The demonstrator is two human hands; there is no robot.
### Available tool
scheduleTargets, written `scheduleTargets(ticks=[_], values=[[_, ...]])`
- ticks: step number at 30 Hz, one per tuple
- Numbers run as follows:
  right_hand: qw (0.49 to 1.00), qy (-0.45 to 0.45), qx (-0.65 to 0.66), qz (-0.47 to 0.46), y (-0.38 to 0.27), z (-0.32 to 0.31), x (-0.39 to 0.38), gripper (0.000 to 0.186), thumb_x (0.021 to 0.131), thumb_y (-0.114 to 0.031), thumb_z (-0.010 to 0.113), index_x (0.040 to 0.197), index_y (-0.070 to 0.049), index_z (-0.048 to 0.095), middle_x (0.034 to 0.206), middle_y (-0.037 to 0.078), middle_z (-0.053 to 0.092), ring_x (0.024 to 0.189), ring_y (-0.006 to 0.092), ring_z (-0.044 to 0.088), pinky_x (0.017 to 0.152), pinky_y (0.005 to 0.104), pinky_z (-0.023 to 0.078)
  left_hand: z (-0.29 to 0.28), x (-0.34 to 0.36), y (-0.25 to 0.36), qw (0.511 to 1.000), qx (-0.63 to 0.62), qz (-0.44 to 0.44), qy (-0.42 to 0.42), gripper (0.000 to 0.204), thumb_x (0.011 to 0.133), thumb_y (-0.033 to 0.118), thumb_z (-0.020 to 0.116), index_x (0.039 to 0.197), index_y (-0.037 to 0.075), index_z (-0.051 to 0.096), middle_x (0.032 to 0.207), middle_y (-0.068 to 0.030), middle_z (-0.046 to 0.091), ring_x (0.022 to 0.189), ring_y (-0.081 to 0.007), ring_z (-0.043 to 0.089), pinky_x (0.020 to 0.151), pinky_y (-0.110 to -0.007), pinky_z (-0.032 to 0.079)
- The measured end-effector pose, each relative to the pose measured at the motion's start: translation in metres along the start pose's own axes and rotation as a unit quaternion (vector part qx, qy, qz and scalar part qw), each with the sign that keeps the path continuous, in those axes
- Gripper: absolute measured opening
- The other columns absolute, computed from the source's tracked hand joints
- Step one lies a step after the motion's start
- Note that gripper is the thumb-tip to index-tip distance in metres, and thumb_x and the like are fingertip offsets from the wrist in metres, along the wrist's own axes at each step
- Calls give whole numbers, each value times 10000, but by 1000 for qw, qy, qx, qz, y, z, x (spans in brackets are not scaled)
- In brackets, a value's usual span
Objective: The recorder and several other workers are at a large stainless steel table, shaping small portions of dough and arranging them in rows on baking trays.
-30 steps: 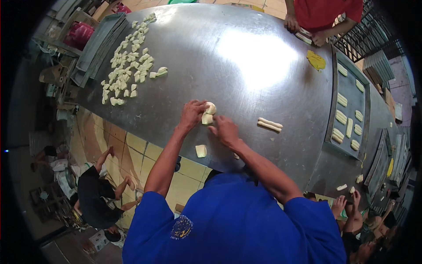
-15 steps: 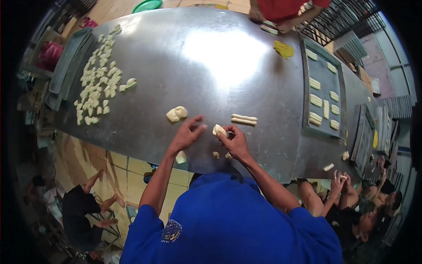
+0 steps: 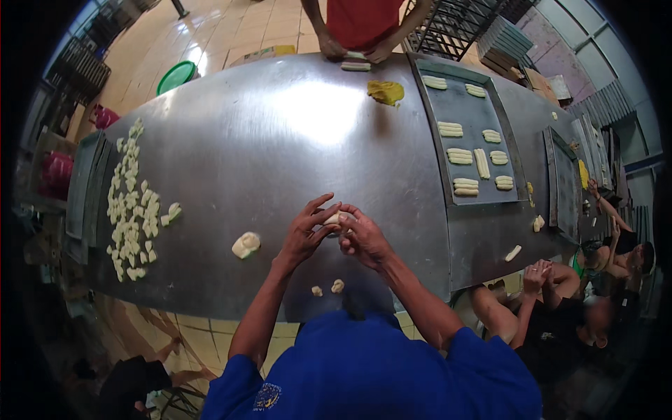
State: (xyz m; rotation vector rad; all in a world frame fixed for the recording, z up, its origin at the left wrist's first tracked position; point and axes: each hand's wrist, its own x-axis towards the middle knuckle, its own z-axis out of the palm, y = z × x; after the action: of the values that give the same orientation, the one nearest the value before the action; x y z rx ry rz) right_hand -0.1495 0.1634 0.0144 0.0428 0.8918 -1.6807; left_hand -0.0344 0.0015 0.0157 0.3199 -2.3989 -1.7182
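Observation:
My left hand (image 3: 308,229) and my right hand (image 3: 365,241) are together over the steel table (image 3: 231,150). A small pale piece of dough (image 3: 332,218) is pinched between their fingertips. Part of it is hidden behind the fingers. Left of my left hand rests a larger dough lump (image 3: 246,245). Two small dough scraps (image 3: 337,285) lie near the table's front edge, between my forearms. The two dough strips seen earlier do not show; my right hand covers that spot.
Many cut dough pieces (image 3: 131,210) spread over the table's left end. At right, a metal tray (image 3: 483,187) holds several grouped dough strips. Across the table, a person in red (image 3: 364,28) handles dough strips near a yellow lump (image 3: 386,92). Another person's hands (image 3: 537,274) are at lower right.
My left hand, open and apart before, has come over to my right hand and closed on the dough. The view has shifted, showing more of the table's far side.

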Motion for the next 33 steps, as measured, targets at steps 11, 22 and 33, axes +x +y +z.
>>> scheduleTargets(ticks=[11,22,33], values=[[850,304,-239,-358,-163,-137,195,577,951,-172,691,1474,-69,469,934,39,700,780,121,638,717,280,526,19,28,-127,920,353,-94,145,861,948,501,661,1569,-3,343,1628,-240,325,1534,-380,270,1257,-517,171],[633,501,-469,-359,-238,-169,306,601,872,-305,797,1361,-89,523,1080,204,738,981,376,724,844,455,548,23,27,-131,889,433,-72,128,810,917,467,666,1546,29,404,1644,-206,309,1549,-353,246,1266,-521,143],[664,561,-393,-298,-248,-132,328,661,831,-371,802,1335,-17,564,1096,243,725,1023,393,717,885,470,559,15,25,-128,883,442,-86,136,794,912,456,678,1533,31,423,1639,-206,321,1545,-355,258,1262,-521,155]])
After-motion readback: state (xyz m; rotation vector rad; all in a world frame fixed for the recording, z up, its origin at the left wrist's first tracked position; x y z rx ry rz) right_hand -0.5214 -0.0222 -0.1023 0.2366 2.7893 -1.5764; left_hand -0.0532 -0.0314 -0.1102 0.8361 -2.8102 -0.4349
